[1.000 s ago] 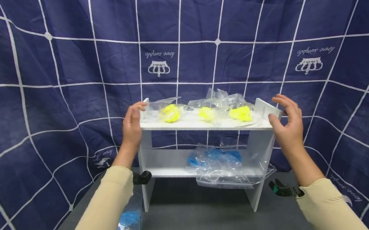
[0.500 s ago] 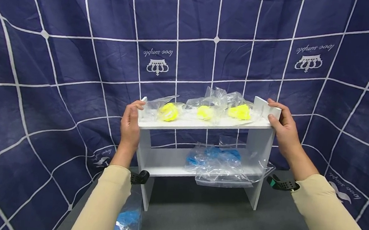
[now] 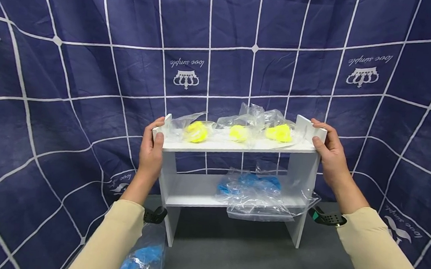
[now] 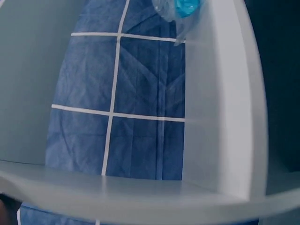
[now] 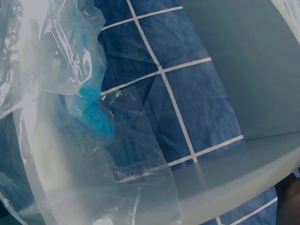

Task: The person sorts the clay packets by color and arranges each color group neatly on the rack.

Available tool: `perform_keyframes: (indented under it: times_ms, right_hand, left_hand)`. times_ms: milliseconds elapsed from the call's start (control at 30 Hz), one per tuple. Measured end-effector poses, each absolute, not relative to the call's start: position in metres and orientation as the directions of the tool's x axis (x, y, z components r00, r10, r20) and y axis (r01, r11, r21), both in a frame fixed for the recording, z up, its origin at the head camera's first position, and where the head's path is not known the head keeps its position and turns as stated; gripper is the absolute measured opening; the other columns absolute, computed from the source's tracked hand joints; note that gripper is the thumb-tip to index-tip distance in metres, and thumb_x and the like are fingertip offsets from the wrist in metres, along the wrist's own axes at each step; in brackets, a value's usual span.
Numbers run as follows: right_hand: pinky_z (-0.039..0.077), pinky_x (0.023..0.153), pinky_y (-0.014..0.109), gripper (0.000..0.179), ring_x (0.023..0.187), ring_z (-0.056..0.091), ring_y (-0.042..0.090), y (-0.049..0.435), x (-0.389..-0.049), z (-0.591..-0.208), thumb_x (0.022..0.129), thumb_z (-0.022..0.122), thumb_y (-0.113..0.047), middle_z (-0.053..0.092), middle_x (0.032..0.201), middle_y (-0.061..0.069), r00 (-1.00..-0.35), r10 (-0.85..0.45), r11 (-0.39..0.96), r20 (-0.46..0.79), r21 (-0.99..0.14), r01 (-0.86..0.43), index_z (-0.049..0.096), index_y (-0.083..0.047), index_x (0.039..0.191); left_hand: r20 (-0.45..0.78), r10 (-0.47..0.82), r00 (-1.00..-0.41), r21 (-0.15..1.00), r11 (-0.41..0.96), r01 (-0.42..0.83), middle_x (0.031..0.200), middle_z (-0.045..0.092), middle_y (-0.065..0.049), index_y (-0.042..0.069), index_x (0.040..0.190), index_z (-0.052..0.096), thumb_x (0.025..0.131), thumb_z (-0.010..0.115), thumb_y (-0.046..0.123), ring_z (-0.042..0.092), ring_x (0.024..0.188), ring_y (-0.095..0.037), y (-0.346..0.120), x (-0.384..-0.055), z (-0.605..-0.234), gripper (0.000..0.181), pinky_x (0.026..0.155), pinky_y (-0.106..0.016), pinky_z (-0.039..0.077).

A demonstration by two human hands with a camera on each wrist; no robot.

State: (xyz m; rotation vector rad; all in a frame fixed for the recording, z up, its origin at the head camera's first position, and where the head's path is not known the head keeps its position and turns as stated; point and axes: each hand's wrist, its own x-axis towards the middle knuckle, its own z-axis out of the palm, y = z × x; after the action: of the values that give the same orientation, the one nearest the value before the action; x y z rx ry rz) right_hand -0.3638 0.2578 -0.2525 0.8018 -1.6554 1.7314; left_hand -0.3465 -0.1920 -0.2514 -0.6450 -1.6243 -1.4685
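Observation:
A small white two-tier shelf [image 3: 192,194] stands upright ahead of me in the head view. My left hand [image 3: 150,152] grips the top of its left side panel, thumb on the near side. On the opposite side my right hand [image 3: 333,156] holds the top of the right panel between thumb and fingers. Along the top board lie three bright yellow lumps in clear plastic bags: a left lump [image 3: 196,131], a middle lump [image 3: 238,133] and a right lump [image 3: 279,132]. The lower board bears clear bags with blue contents [image 3: 251,181], also visible in the right wrist view as blue material [image 5: 96,110].
Another clear bag with something blue [image 3: 141,259] lies at the shelf's left on the dark grey surface [image 3: 236,258]. Dark blue curtain with a white grid [image 3: 228,72] hangs close behind and on both sides. One lower bag overhangs the board's front edge.
My right hand has moved inward from beside the right panel and now grips it. The left hand has shifted slightly left on its panel, the thumb now apart from the fingers. The bags look unmoved.

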Motion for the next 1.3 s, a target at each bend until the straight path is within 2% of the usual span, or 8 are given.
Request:
perform_keyframes:
  times_ms: [133, 267, 400, 633, 800, 967, 1133, 1300]
  right_hand:
    - [0.031, 0.103, 0.015, 0.029, 0.141, 0.036, 0.008, 0.256, -0.362, -0.252, 0.104, 0.050, -0.010, 0.045, 0.153, -0.006, -0.635, 0.030, -0.031, 0.772, -0.635, -0.772, 0.054, -0.014, 0.132]
    - [0.031, 0.103, 0.016, 0.030, 0.141, 0.035, 0.008, 0.256, -0.360, -0.253, 0.104, 0.049, -0.010, 0.046, 0.152, -0.007, -0.640, 0.030, -0.038, 0.768, -0.639, -0.769, 0.054, -0.014, 0.133]
    - [0.030, 0.104, 0.016, 0.030, 0.142, 0.035, 0.009, 0.256, -0.361, -0.253, 0.104, 0.050, -0.011, 0.045, 0.153, -0.006, -0.643, 0.035, -0.033, 0.765, -0.642, -0.766, 0.054, -0.015, 0.133]
    - [0.030, 0.105, 0.015, 0.030, 0.142, 0.034, 0.009, 0.254, -0.362, -0.253, 0.103, 0.049, -0.010, 0.046, 0.153, -0.006, -0.644, 0.047, -0.030, 0.763, -0.644, -0.765, 0.054, -0.014, 0.133]
    - [0.031, 0.105, 0.015, 0.029, 0.142, 0.034, 0.010, 0.254, -0.363, -0.253, 0.103, 0.049, -0.009, 0.046, 0.153, -0.005, -0.638, 0.056, -0.039, 0.768, -0.637, -0.770, 0.055, -0.014, 0.131]
    - [0.031, 0.105, 0.015, 0.028, 0.142, 0.035, 0.010, 0.253, -0.364, -0.253, 0.103, 0.048, -0.006, 0.047, 0.150, -0.006, -0.632, 0.071, -0.045, 0.772, -0.631, -0.775, 0.056, -0.014, 0.128]
    - [0.031, 0.105, 0.014, 0.029, 0.142, 0.034, 0.010, 0.252, -0.362, -0.252, 0.103, 0.047, -0.005, 0.047, 0.150, -0.007, -0.638, 0.079, -0.039, 0.766, -0.637, -0.770, 0.056, -0.015, 0.128]
    - [0.031, 0.104, 0.015, 0.030, 0.142, 0.034, 0.011, 0.250, -0.362, -0.252, 0.103, 0.046, -0.004, 0.047, 0.150, -0.007, -0.640, 0.091, -0.040, 0.763, -0.639, -0.768, 0.056, -0.014, 0.129]
  left_hand:
    - [0.799, -0.100, -0.593, 0.598, 0.242, 0.765, 0.158, 0.040, 0.000, 0.010, 0.145, 0.043, 0.102, 0.045, 0.004, 0.039, 0.144, -0.018, -0.204, -0.341, -0.257, 0.044, 0.110, -0.020, 0.033]
    - [0.748, -0.074, -0.660, 0.646, 0.312, 0.697, 0.157, 0.039, -0.002, 0.023, 0.153, 0.036, 0.103, 0.045, 0.006, 0.046, 0.136, -0.027, -0.212, -0.324, -0.262, 0.054, 0.098, -0.020, 0.040]
    - [0.734, -0.045, -0.677, 0.648, 0.347, 0.679, 0.158, 0.037, -0.010, 0.019, 0.154, 0.034, 0.102, 0.046, 0.003, 0.049, 0.133, -0.029, -0.220, -0.311, -0.274, 0.056, 0.094, -0.013, 0.043]
    - [0.735, 0.089, -0.673, 0.529, 0.545, 0.651, 0.141, 0.053, -0.012, 0.011, 0.143, 0.049, 0.100, 0.054, 0.003, 0.058, 0.118, -0.002, -0.240, -0.284, -0.315, 0.045, 0.086, -0.013, 0.050]
    - [0.649, 0.189, -0.737, 0.450, 0.686, 0.572, 0.130, 0.060, -0.002, 0.015, 0.135, 0.057, 0.097, 0.064, 0.012, 0.065, 0.110, -0.017, -0.258, -0.268, -0.345, 0.038, 0.087, -0.030, 0.057]
    - [0.579, 0.248, -0.777, 0.379, 0.761, 0.526, 0.129, 0.062, 0.001, 0.019, 0.136, 0.055, 0.092, 0.073, 0.023, 0.064, 0.108, -0.012, -0.275, -0.256, -0.377, 0.048, 0.087, -0.037, 0.056]
    - [0.500, 0.326, -0.803, 0.303, 0.802, 0.514, 0.134, 0.060, 0.005, 0.024, 0.138, 0.054, 0.085, 0.078, 0.039, 0.061, 0.119, -0.021, -0.287, -0.249, -0.409, 0.060, 0.092, -0.041, 0.054]
    - [0.342, 0.350, -0.872, 0.362, 0.807, 0.466, 0.142, 0.057, -0.005, 0.020, 0.144, 0.049, 0.079, 0.080, 0.047, 0.055, 0.128, -0.038, -0.298, -0.249, -0.440, 0.076, 0.095, -0.051, 0.051]
